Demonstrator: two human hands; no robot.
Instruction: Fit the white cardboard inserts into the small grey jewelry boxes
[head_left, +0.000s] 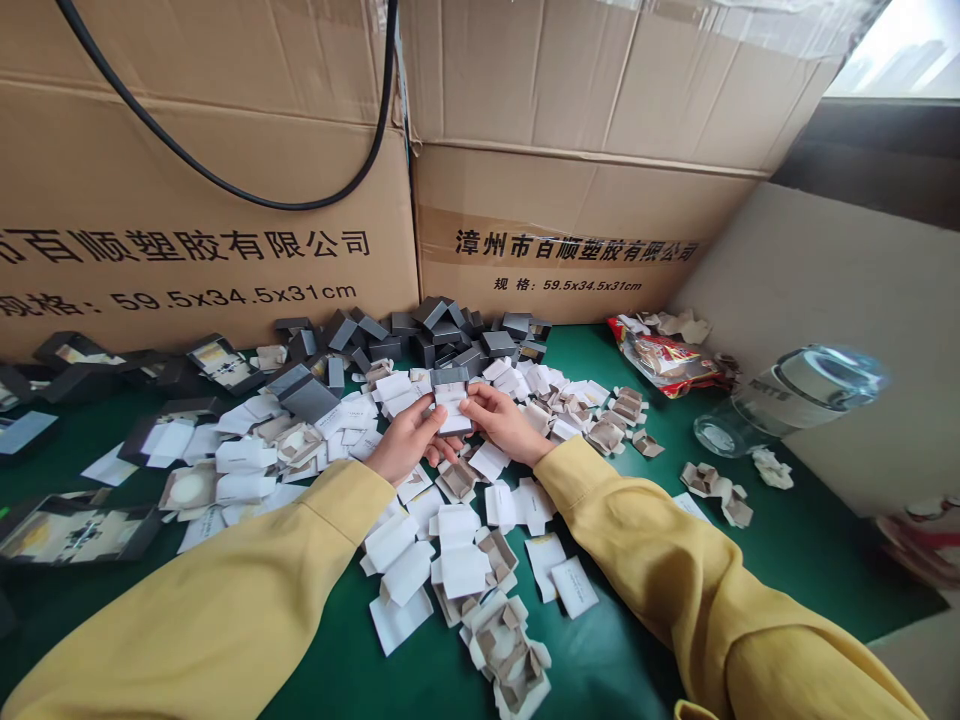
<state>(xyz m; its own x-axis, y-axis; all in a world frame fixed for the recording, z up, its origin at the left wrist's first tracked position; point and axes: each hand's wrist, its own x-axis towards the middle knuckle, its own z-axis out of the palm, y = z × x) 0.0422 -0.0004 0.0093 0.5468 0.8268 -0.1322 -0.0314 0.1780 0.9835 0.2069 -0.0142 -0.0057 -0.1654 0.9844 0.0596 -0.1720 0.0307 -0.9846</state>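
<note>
My left hand (405,440) and my right hand (504,420) meet over the middle of a green table (787,540). Together they hold one small grey box with a white insert (451,398), the left hand on its left side, the right hand on its right. Both arms wear yellow sleeves. Under and around the hands lie several loose white card inserts (450,560). A heap of small grey boxes (442,335) sits just beyond the hands. Flat open dark boxes (75,525) lie at the left.
Two large cardboard cartons (570,200) with printed text stand along the back, a black cable (225,185) hanging across them. A clear bottle (795,395) lies on its side at the right, near a red snack packet (664,360) and a grey wall panel.
</note>
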